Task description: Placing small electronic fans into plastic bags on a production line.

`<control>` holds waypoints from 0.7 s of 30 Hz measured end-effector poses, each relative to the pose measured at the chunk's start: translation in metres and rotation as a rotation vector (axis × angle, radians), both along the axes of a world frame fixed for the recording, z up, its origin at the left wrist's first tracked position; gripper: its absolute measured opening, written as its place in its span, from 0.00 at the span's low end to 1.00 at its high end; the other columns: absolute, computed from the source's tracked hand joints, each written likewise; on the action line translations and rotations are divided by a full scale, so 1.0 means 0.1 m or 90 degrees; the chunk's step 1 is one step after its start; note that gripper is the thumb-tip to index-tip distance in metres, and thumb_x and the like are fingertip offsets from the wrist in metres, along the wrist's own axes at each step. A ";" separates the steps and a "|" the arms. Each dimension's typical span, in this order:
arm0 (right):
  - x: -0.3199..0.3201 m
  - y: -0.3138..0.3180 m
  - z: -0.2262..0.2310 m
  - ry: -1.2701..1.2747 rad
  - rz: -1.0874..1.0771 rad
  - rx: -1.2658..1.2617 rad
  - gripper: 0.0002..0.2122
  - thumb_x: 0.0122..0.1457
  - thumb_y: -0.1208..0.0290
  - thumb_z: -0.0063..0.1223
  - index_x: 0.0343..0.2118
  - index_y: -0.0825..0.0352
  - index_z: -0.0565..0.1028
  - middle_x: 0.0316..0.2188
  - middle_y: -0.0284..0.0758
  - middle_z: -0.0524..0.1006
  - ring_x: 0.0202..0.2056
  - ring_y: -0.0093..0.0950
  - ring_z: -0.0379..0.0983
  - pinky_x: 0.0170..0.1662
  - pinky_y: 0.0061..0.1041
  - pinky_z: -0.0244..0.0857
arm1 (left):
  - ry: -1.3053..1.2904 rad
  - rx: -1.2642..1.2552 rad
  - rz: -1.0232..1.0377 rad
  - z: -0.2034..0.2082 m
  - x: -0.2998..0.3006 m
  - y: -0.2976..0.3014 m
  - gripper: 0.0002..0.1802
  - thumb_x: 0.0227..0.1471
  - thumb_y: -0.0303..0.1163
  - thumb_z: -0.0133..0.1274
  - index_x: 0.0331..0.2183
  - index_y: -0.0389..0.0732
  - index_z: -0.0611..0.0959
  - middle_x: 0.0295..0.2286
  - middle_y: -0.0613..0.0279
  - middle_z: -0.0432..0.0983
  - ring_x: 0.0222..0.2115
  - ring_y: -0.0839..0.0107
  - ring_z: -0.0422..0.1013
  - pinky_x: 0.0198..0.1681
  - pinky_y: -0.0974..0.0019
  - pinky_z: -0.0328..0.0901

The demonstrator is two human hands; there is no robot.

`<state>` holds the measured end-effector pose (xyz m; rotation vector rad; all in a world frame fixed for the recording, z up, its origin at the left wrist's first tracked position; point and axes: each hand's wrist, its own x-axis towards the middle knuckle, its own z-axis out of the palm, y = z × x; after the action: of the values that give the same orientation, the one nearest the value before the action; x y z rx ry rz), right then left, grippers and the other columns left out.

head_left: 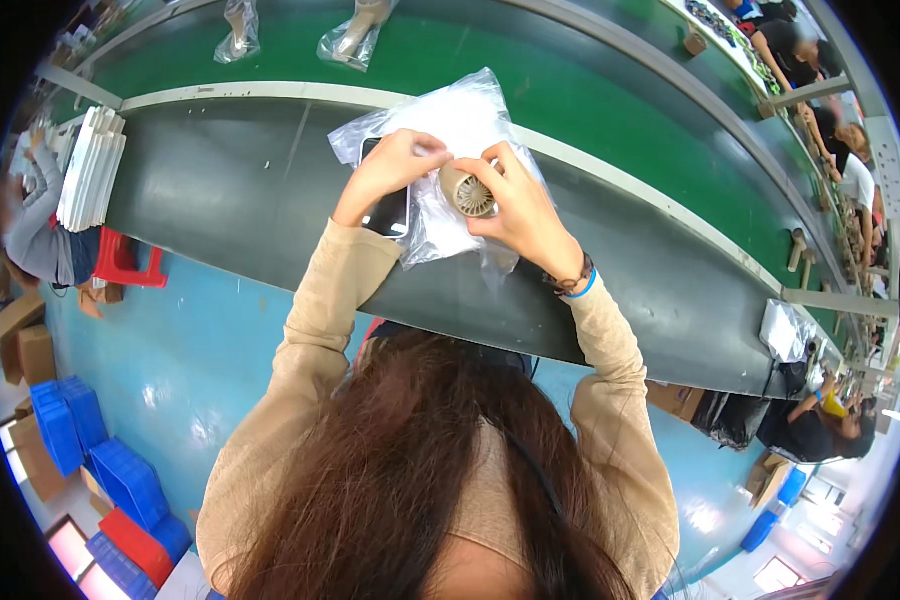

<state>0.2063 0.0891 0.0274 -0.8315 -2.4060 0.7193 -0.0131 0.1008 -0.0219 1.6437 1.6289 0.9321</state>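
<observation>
Far left of the beige slatted cylinder (pixel 467 192), a stack of white panels (pixel 92 170) stands at the bench's (pixel 220 180) end, with a red stool (pixel 135 262) below it. Coming in, two bagged pieces (pixel 356 38) lie on the green surface (pixel 290 60), up and left of the cylinder. Just left of it, a dark, glossy, phone-like slab (pixel 390 214) peeks out by the left wrist.

Now the left hand (pixel 400 168): palm down, fingers curled, thumb and forefinger drawn together right by the cylinder's upper left edge; whether they grip film, rim or nothing, I can't tell. And here's the cylinder itself, between the hands and over clear plastic bags (pixel 457 115), long axis tipped up toward the head, slatted round end showing.

The right hand is nearer, indeed on it! It reaches in from the cylinder's right, wrist bent inward, thumb below, forefinger arched above, clasping it. Right of that, a blue wristband (pixel 582 286) rings the wrist.
</observation>
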 end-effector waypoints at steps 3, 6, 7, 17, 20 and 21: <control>0.02 -0.06 0.06 -0.010 0.002 0.038 0.31 0.35 0.79 0.64 0.48 0.56 0.72 0.38 0.38 0.66 0.34 0.36 0.69 0.38 0.32 0.66 | -0.121 -0.184 -0.142 -0.03 -0.06 0.05 0.16 0.47 0.38 0.60 0.30 0.31 0.85 0.18 0.60 0.77 0.19 0.74 0.72 0.26 0.71 0.67; 0.04 -0.09 0.08 -0.022 0.006 0.077 0.32 0.34 0.80 0.64 0.49 0.56 0.72 0.38 0.37 0.66 0.33 0.35 0.69 0.37 0.32 0.66 | -0.155 -0.188 -0.236 0.01 -0.10 0.08 0.15 0.49 0.36 0.59 0.32 0.32 0.85 0.21 0.59 0.78 0.21 0.75 0.72 0.28 0.71 0.67; 0.04 -0.09 0.08 -0.026 0.008 0.094 0.32 0.34 0.80 0.64 0.49 0.56 0.71 0.38 0.37 0.66 0.32 0.35 0.69 0.36 0.33 0.66 | -0.156 -0.188 -0.236 0.00 -0.08 0.08 0.15 0.49 0.36 0.59 0.32 0.32 0.85 0.21 0.59 0.78 0.21 0.75 0.72 0.28 0.71 0.67; 0.04 0.12 0.06 -0.126 -0.012 0.112 0.32 0.38 0.62 0.71 0.49 0.63 0.70 0.38 0.38 0.69 0.38 0.40 0.70 0.41 0.34 0.65 | -0.048 0.100 -0.043 0.21 0.32 -0.07 0.10 0.56 0.32 0.51 0.33 0.33 0.78 0.22 0.57 0.73 0.22 0.72 0.66 0.28 0.67 0.62; 0.06 0.21 0.10 -0.230 -0.003 0.149 0.34 0.37 0.58 0.71 0.49 0.64 0.70 0.35 0.40 0.71 0.37 0.41 0.71 0.41 0.35 0.65 | -0.004 0.148 -0.034 0.16 0.35 -0.02 0.11 0.56 0.32 0.52 0.34 0.33 0.78 0.22 0.57 0.74 0.23 0.72 0.68 0.29 0.67 0.63; 0.07 0.28 0.12 -0.252 0.017 0.094 0.34 0.38 0.57 0.71 0.50 0.65 0.70 0.36 0.42 0.74 0.37 0.41 0.73 0.42 0.35 0.66 | -0.003 0.148 -0.032 0.12 0.36 0.00 0.11 0.56 0.32 0.52 0.34 0.33 0.78 0.22 0.57 0.74 0.23 0.72 0.68 0.29 0.67 0.63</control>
<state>0.2135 0.1168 0.0396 -0.9535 -2.7823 0.4065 0.0232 0.1009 -0.0100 1.8262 1.5145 1.1328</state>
